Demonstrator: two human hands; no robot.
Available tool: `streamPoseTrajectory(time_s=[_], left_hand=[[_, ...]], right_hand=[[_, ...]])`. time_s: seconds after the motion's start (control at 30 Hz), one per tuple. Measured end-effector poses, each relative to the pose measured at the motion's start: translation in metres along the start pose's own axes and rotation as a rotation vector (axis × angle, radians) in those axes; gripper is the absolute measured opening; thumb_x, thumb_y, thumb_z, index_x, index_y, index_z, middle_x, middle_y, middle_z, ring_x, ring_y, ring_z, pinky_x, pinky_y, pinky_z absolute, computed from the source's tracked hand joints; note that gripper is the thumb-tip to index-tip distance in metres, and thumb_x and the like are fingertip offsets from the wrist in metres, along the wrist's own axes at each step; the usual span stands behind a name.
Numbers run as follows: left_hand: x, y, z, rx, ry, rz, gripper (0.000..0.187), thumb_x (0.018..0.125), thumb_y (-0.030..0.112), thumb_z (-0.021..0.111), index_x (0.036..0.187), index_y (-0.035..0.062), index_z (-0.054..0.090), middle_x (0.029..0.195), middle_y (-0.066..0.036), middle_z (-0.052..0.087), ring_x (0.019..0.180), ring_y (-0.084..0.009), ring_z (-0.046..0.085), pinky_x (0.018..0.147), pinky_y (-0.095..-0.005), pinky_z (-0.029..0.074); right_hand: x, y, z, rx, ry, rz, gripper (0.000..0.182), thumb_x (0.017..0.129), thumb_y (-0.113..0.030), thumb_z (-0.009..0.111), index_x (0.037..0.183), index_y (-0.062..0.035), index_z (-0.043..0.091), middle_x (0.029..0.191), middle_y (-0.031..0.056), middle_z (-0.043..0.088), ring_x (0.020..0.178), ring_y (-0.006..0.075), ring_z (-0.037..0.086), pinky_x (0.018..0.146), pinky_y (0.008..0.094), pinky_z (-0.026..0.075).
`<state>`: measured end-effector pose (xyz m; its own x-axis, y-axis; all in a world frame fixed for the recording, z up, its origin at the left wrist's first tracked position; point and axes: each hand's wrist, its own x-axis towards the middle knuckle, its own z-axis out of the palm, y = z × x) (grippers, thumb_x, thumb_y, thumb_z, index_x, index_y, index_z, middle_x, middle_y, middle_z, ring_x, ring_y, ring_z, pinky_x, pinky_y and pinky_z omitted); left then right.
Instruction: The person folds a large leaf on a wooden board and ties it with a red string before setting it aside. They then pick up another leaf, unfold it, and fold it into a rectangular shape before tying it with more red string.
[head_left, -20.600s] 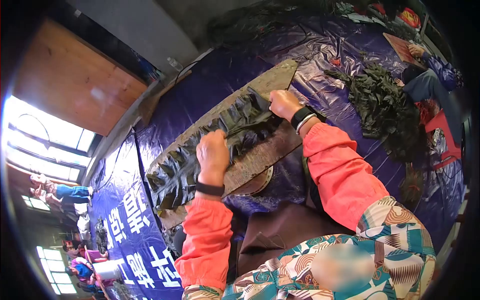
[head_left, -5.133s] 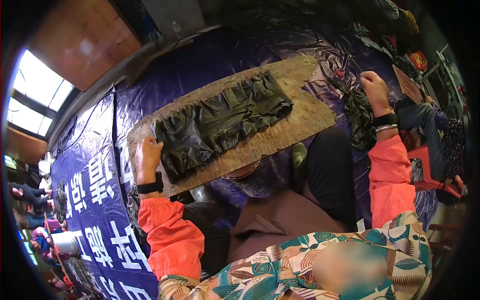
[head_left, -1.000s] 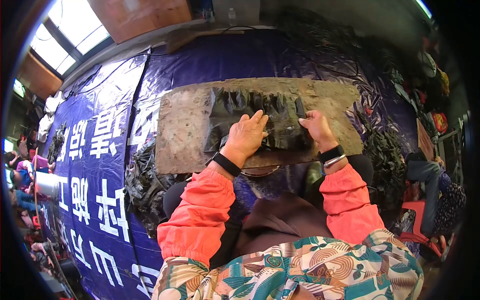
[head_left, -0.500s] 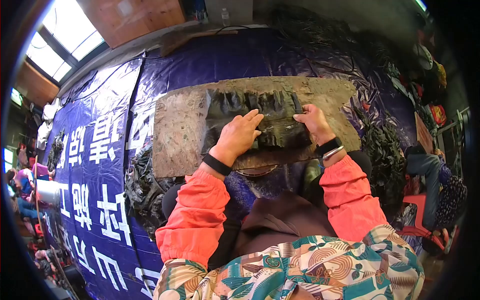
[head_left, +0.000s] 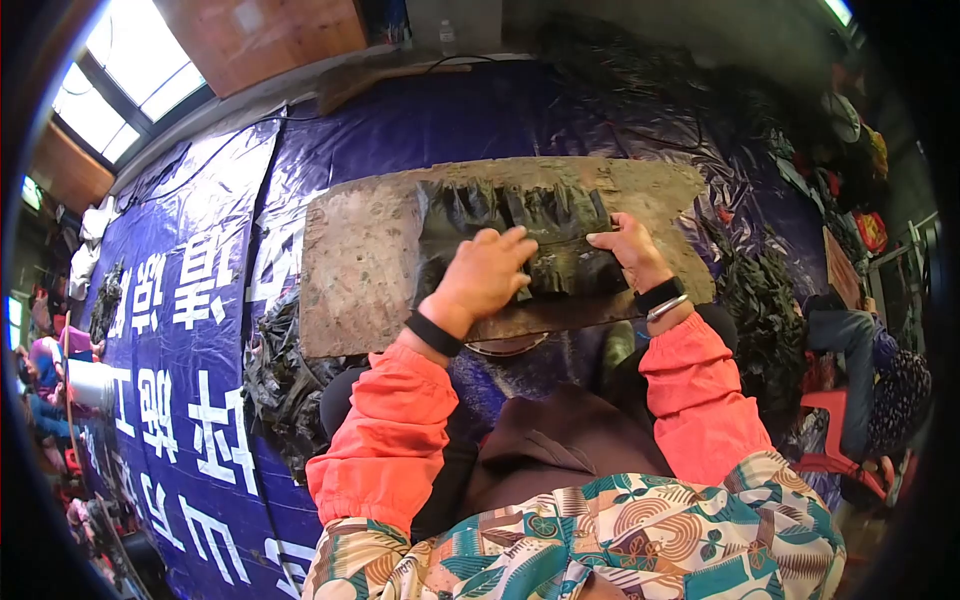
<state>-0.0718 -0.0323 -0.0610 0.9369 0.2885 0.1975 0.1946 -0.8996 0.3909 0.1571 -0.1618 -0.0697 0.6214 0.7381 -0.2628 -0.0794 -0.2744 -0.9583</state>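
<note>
A dark green, glossy sheet of kelp (head_left: 570, 262), folded into a wide bundle with ruffled far edges, lies on a worn wooden board (head_left: 360, 240). My left hand (head_left: 485, 270) rests palm down over its near left part, fingers stretched to the right and slightly bent. At the bundle's right end, my right hand (head_left: 632, 252) pinches the edge, thumb pointing inward along a crease. The fingertips of the right hand are partly hidden. A darker strip (head_left: 515, 208) crosses the bundle near its middle.
Heaps of loose kelp lie left (head_left: 285, 385) and right (head_left: 755, 310) of the board, on a blue tarp (head_left: 190, 400) with white lettering. Under the board's near edge shows a round rim (head_left: 508, 346). A seated person (head_left: 855, 370) is at the right; a red stool (head_left: 830, 430) stands there.
My left hand has shifted slightly to the right across the kelp, its fingers more bent. The right hand stays at the right end.
</note>
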Motion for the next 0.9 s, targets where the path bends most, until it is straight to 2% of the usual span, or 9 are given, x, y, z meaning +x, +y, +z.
streamPoseTrajectory(time_s=[0.03, 0.07, 0.13, 0.17, 0.23, 0.47, 0.57, 0.77, 0.9], left_hand=[[0.001, -0.005, -0.006, -0.011, 0.113, -0.024, 0.036, 0.079, 0.026, 0.067, 0.111, 0.0114, 0.059, 0.115, -0.006, 0.057, 0.103, -0.0325, 0.055, 0.083, -0.0454, 0.048], [0.002, -0.017, -0.007, -0.033, 0.223, -0.092, 0.035, 0.078, 0.023, 0.069, 0.109, 0.0105, 0.058, 0.109, -0.007, 0.058, 0.101, -0.0345, 0.056, 0.081, -0.0442, 0.049], [-0.007, -0.032, -0.019, 0.113, 0.3, -0.265, 0.039, 0.078, 0.02, 0.07, 0.113, 0.0092, 0.057, 0.111, -0.013, 0.056, 0.099, -0.0361, 0.056, 0.081, -0.0449, 0.049], [-0.011, -0.036, -0.02, 0.113, 0.302, -0.264, 0.039, 0.078, 0.02, 0.07, 0.113, 0.0092, 0.057, 0.111, -0.013, 0.056, 0.099, -0.0361, 0.056, 0.081, -0.0449, 0.049], [-0.018, -0.041, -0.018, 0.144, 0.222, -0.497, 0.041, 0.081, 0.018, 0.069, 0.118, 0.0076, 0.055, 0.112, -0.02, 0.054, 0.098, -0.0389, 0.058, 0.082, -0.0457, 0.05], [-0.017, -0.037, -0.012, -0.053, 0.277, -0.764, 0.05, 0.083, 0.018, 0.068, 0.127, 0.0085, 0.047, 0.119, -0.022, 0.051, 0.106, -0.0413, 0.057, 0.086, -0.0465, 0.05], [-0.019, -0.03, -0.022, 0.002, 0.18, -0.799, 0.059, 0.081, 0.024, 0.07, 0.131, 0.009, 0.043, 0.12, -0.023, 0.052, 0.109, -0.0416, 0.055, 0.088, -0.0463, 0.049], [-0.021, -0.032, -0.021, 0.041, 0.063, -0.753, 0.058, 0.079, 0.022, 0.073, 0.127, 0.0061, 0.044, 0.118, -0.023, 0.052, 0.11, -0.0413, 0.054, 0.088, -0.047, 0.048], [-0.022, -0.017, -0.029, 0.103, 0.098, -0.724, 0.055, 0.079, 0.018, 0.072, 0.126, 0.0064, 0.046, 0.116, -0.022, 0.053, 0.108, -0.041, 0.054, 0.089, -0.0466, 0.047]], right_hand=[[0.0, 0.0, 0.0, 0.022, 0.019, 0.014, 0.035, 0.076, 0.0, 0.071, 0.107, 0.0074, 0.057, 0.091, 0.0102, 0.065, 0.076, 0.0175, 0.063, 0.069, 0.0308, 0.053], [0.0, 0.001, -0.001, 0.025, 0.019, 0.015, 0.035, 0.076, 0.0, 0.071, 0.107, 0.0074, 0.057, 0.091, 0.0102, 0.065, 0.076, 0.0175, 0.063, 0.069, 0.0308, 0.053], [0.001, 0.002, -0.003, 0.071, 0.006, 0.053, 0.034, 0.076, 0.002, 0.069, 0.108, 0.0072, 0.056, 0.092, 0.0111, 0.065, 0.077, 0.0187, 0.064, 0.07, 0.0321, 0.053], [0.0, 0.002, -0.004, 0.07, 0.007, 0.052, 0.034, 0.076, 0.002, 0.069, 0.108, 0.0072, 0.056, 0.092, 0.0111, 0.065, 0.077, 0.0187, 0.064, 0.07, 0.0321, 0.053], [-0.003, -0.001, -0.002, 0.089, 0.012, 0.095, 0.032, 0.077, 0.001, 0.067, 0.106, 0.0067, 0.057, 0.091, 0.0112, 0.065, 0.077, 0.019, 0.063, 0.068, 0.0325, 0.053], [0.001, 0.004, -0.013, 0.119, 0.038, 0.089, 0.026, 0.077, 0.0, 0.066, 0.102, 0.0054, 0.059, 0.088, 0.0109, 0.065, 0.074, 0.019, 0.062, 0.066, 0.0326, 0.05], [-0.004, -0.001, -0.011, 0.039, 0.071, 0.116, 0.023, 0.078, 0.0, 0.065, 0.099, 0.0052, 0.06, 0.087, 0.0103, 0.065, 0.073, 0.0194, 0.062, 0.067, 0.0329, 0.05], [-0.013, -0.006, -0.008, 0.1, 0.114, 0.083, 0.024, 0.077, -0.001, 0.065, 0.1, 0.0053, 0.06, 0.087, 0.0097, 0.064, 0.074, 0.0194, 0.061, 0.067, 0.0325, 0.049], [-0.005, -0.002, -0.014, 0.11, 0.075, 0.039, 0.029, 0.076, -0.002, 0.065, 0.103, 0.0054, 0.059, 0.089, 0.0099, 0.064, 0.076, 0.0194, 0.061, 0.068, 0.0319, 0.049]])
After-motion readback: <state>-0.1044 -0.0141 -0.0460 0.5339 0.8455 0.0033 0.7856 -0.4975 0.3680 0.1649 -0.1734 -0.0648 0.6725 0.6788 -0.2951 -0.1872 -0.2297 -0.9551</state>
